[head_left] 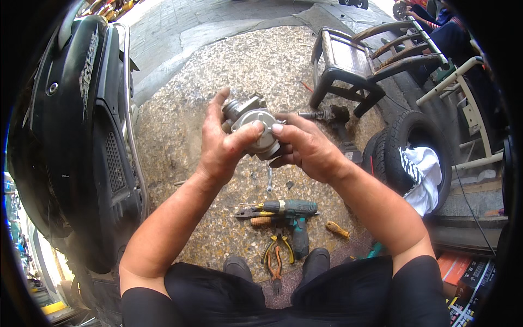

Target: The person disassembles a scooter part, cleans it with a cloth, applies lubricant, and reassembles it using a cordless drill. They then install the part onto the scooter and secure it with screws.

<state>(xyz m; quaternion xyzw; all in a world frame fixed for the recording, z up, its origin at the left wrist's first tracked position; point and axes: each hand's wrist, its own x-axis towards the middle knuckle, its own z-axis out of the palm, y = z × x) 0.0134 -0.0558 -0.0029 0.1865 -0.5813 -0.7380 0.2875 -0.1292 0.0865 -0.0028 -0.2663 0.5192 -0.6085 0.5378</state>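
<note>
Orange-handled pliers [276, 274] are lying just nearer than the cordless drill [298, 208]. Above and beyond the drill, left hand [218, 146] and right hand [311, 146] are holding a grey metal part [260, 116], fingers gripping its sides, thumbs pressing its face; supporting both sides evenly is likely keeping it steady. Wooden chair [340, 50] is standing farther, rightward of the drill.

A rounded grey metal part [261, 128] sits between the left hand [220, 144] and right hand [310, 144]. On the speckled stone floor [180, 71], a pistol-shaped teal-and-black drill [298, 210] lies beyond orange-handled metal pliers [277, 275]; a dark metal power tool [339, 116], partly hidden, seems to lie left of a round black rubber tyre [392, 155].
</note>
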